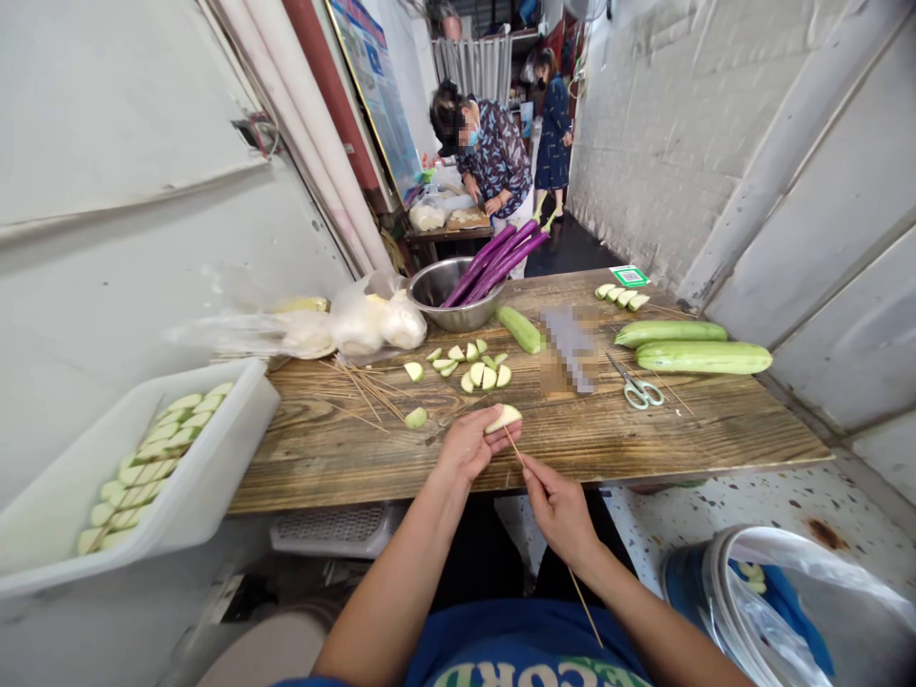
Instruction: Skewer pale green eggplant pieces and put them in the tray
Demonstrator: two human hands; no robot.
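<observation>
Over the table's front edge, my left hand (468, 444) is closed on a pale green zucchini slice (505, 418). My right hand (560, 508) pinches a long wooden skewer (588, 611), whose upper end meets the slice's lower edge; how deep it goes I cannot tell. Cut zucchini pieces (489, 377) lie in a loose group beyond my hands, and a single piece (416, 418) is nearer on the left. Loose skewers (368, 389) are spread on the wood to the left of them.
On the wooden table (322, 468) are a steel bowl (436, 315) of eggplants (493, 262), whole zucchinis (705, 357), scissors (635, 384) and a blurred-out object (569, 348). A white bin (243, 410) at left holds skewered slices. A lined bucket (716, 572) stands at lower right. Two people are farther back.
</observation>
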